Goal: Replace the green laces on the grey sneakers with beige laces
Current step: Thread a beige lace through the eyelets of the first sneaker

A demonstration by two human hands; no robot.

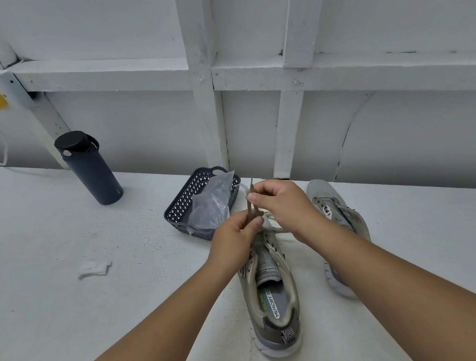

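Note:
A grey sneaker (272,296) stands on the white table in front of me, heel toward me. Above its toe, my left hand (235,240) and my right hand (281,205) both pinch a beige lace (250,199), whose ends stick up between the fingers. Part of the lace runs across the sneaker's eyelets below my hands. The second grey sneaker (336,213) lies to the right, partly hidden behind my right forearm, with no lace visible in its eyelets. No green lace is in view.
A dark perforated basket (185,201) holding a clear plastic bag (212,201) sits just left of my hands. A dark bottle (91,168) stands at the back left. A scrap of white paper (95,270) lies on the table. White wall behind.

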